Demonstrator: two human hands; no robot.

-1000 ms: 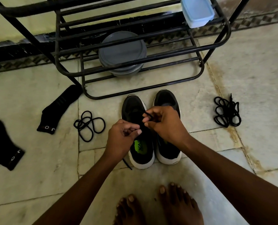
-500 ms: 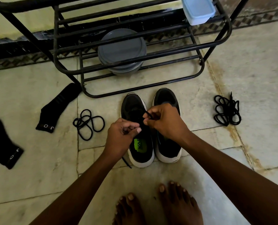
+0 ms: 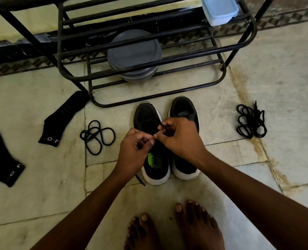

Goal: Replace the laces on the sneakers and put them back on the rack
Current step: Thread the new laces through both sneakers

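Two black white-soled sneakers (image 3: 184,141) stand together on the floor, flanked by two loose black lace coils (image 3: 96,135) and two black socks (image 3: 63,120). The left hand (image 3: 133,152) and right hand (image 3: 180,138) each pinch the thin black lace (image 3: 163,127) over the left shoe.

Two sneakers stand side by side on the floor (image 3: 284,73), the left sneaker (image 3: 149,127) touching the right sneaker (image 3: 184,112), toes toward the rack (image 3: 156,95) just beyond them. On the rack's lower bars sits a stack of round lids (image 3: 134,55); on a higher bar at its right end rests a lidded box (image 3: 219,9). Left of the sneakers lies a coiled lace (image 3: 96,136), further left a sock (image 3: 65,118), and furthest left a second sock (image 3: 1,157). Well apart to the right lies another bundled lace (image 3: 251,121). Both hands meet over the left sneaker (left hand (image 3: 134,150), right hand (image 3: 181,139)) with a lace end (image 3: 162,126) between them. Bare feet (image 3: 176,228) stand nearest the camera.
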